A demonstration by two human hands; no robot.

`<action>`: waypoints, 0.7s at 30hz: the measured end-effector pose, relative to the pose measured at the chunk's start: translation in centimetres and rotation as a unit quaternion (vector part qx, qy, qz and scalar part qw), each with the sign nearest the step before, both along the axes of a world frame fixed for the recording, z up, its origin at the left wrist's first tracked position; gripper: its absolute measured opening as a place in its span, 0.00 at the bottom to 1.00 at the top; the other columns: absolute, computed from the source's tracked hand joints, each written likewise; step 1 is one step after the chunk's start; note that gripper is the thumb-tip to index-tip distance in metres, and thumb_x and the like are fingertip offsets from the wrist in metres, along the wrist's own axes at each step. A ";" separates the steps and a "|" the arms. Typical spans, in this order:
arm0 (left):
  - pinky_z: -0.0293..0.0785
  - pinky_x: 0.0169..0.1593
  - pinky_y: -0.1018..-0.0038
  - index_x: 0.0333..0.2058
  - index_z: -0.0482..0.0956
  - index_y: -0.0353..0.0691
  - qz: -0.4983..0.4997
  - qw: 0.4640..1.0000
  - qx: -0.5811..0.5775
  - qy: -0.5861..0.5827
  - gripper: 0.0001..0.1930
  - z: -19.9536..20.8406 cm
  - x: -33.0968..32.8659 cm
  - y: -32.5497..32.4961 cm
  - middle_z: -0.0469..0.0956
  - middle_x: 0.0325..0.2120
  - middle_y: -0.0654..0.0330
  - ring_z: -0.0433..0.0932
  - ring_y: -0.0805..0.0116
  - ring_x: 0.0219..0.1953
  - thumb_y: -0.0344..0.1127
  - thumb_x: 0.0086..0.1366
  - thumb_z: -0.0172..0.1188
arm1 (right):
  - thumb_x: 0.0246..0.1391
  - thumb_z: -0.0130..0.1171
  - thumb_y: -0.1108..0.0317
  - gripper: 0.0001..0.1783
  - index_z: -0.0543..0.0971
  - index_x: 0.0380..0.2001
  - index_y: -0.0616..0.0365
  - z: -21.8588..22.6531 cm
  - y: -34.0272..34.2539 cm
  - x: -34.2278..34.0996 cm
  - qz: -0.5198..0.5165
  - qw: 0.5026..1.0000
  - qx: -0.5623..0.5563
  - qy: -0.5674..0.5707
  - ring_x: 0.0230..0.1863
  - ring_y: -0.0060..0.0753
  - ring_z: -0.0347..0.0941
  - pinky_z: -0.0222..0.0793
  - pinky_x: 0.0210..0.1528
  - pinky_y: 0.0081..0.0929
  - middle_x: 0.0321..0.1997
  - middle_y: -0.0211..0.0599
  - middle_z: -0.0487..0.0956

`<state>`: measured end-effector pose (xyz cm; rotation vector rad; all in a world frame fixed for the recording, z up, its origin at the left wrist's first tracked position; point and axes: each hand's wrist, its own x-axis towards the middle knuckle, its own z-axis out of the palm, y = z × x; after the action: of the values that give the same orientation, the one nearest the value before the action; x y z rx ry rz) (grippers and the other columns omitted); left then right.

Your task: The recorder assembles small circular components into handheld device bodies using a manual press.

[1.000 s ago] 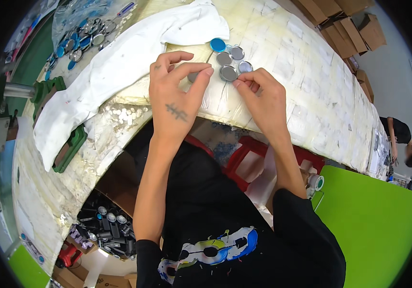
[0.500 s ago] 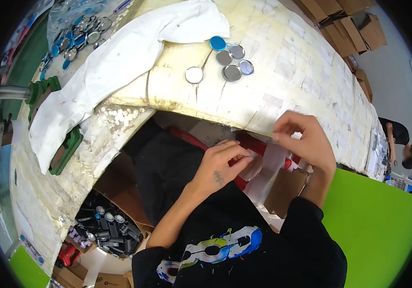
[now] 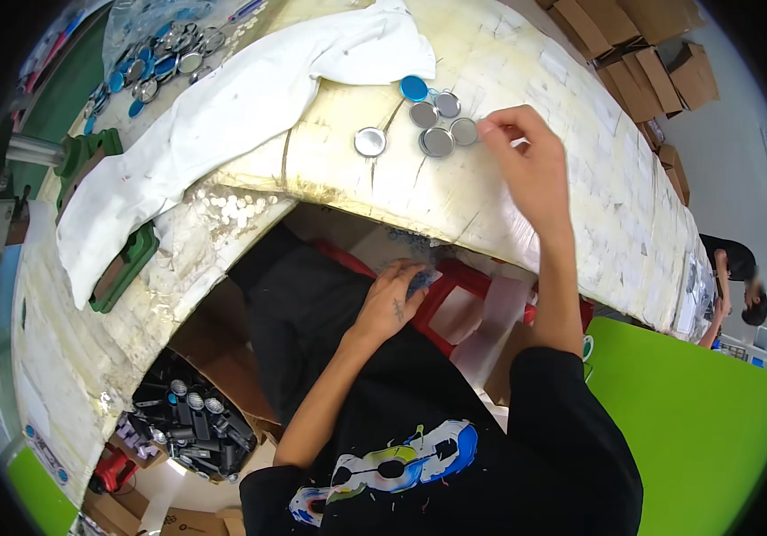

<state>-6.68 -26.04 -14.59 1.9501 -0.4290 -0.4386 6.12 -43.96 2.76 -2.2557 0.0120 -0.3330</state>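
Note:
My right hand [image 3: 531, 170] reaches over the yellowed, tape-covered tabletop. Its thumb and forefinger are pinched at the right rim of a round silver disc [image 3: 465, 131]. That disc lies among several others: a blue-faced disc [image 3: 414, 88], more grey mirror-like discs [image 3: 437, 142], and a paler disc [image 3: 370, 141] apart on the left. Below the table's edge, above my lap, my left hand [image 3: 389, 302] is curled with its fingers together. Something bluish and see-through [image 3: 421, 282] shows at its fingertips; what exactly it grips is hidden.
A white cloth [image 3: 196, 125] stretches across the left tabletop over green-framed fixtures [image 3: 126, 268]. Behind it lies a heap of blue and silver discs [image 3: 164, 64]. Small white dots [image 3: 238, 207] sit near the edge. A box of black parts [image 3: 200, 420] stands lower left; a person [image 3: 733, 259] is far right.
My right hand has moved up from the table's front edge to the silver discs. My left hand has dropped slightly, and a bluish see-through piece now shows by it.

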 end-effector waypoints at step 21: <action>0.70 0.56 0.62 0.52 0.75 0.36 0.019 0.999 -0.016 -0.020 0.19 -0.4 0.1 -0.1 0.74 0.48 0.46 0.73 0.45 0.52 0.34 0.62 0.62 | 0.53 0.60 0.63 0.14 0.83 0.37 0.62 1.7 3.0 6.4 0.076 0.973 -0.181 0.119 0.31 0.36 0.80 0.75 0.34 0.28 0.35 0.43 0.82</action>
<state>-6.61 -26.10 -14.94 1.9361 -0.4206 -0.3669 12.51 -40.96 4.42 -2.6276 -0.1034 0.0228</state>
